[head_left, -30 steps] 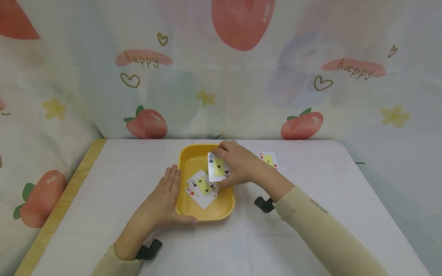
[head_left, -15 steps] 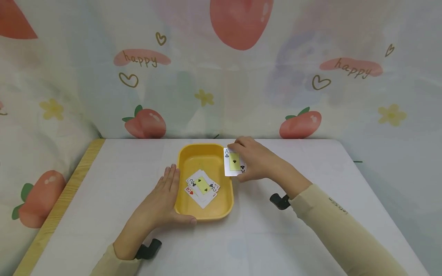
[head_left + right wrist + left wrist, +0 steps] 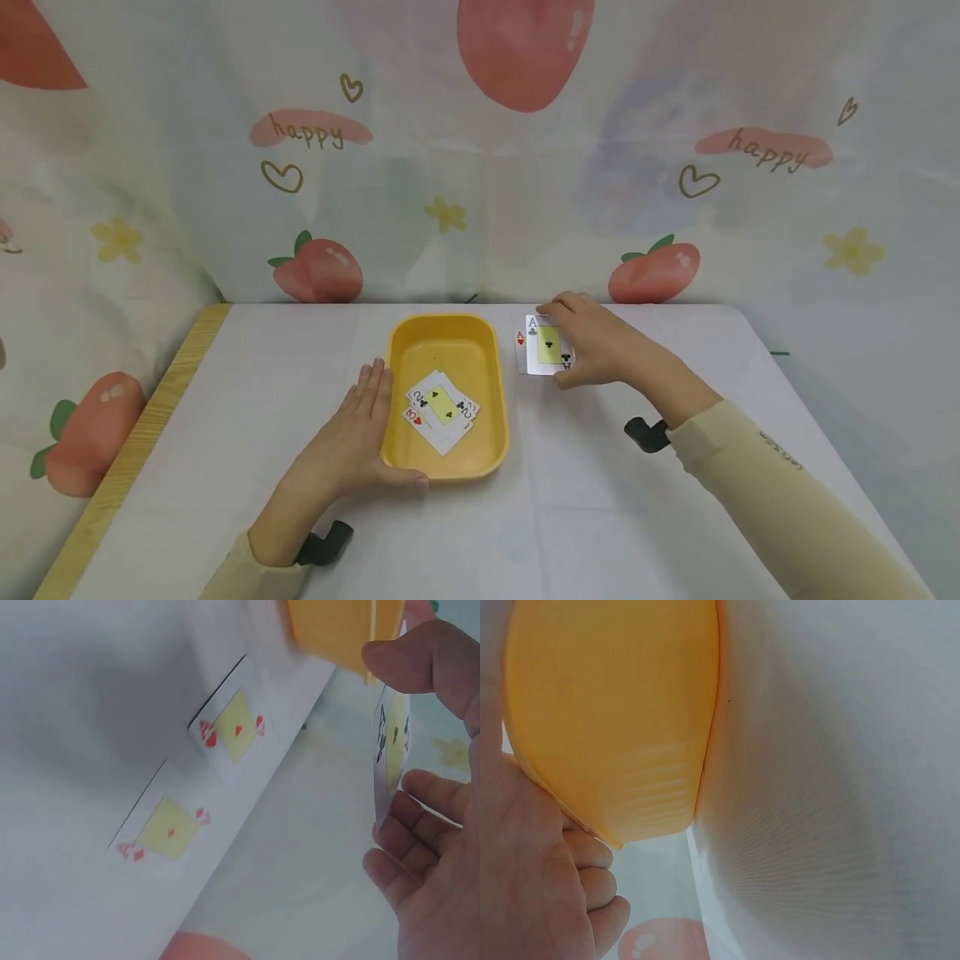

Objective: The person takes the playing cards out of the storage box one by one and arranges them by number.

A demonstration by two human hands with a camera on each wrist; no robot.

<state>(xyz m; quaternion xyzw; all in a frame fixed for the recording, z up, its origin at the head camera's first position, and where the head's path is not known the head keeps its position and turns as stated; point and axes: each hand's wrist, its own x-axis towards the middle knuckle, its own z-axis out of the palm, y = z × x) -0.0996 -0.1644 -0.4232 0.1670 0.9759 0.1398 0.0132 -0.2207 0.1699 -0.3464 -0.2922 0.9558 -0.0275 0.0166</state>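
Note:
My right hand [image 3: 603, 343] pinches the ace of clubs [image 3: 549, 343] between thumb and fingers, beyond the right rim of a yellow tray [image 3: 442, 337]. In the right wrist view the card [image 3: 391, 742] is lifted off the table. Partly behind it in the head view lies the ace of hearts [image 3: 521, 354]. An ace of diamonds [image 3: 166, 829] is beside that one in the right wrist view, hidden in the head view. My left hand [image 3: 333, 454] rests along the tray's left side, fingers straight, thumb at the front corner. Several overlapping cards [image 3: 441, 407] lie face up in the tray, a two of clubs on top.
A white cloth [image 3: 487, 542] covers the table, with a wooden strip [image 3: 127, 450] along its left edge. Behind stands a patterned curtain [image 3: 487, 192]. Each wrist carries a black camera mount, such as the right mount [image 3: 647, 434].
My right hand has carried the ace of clubs rightward from above the tray to above the table. The ace of hearts has come into view at its left. The left hand stays put.

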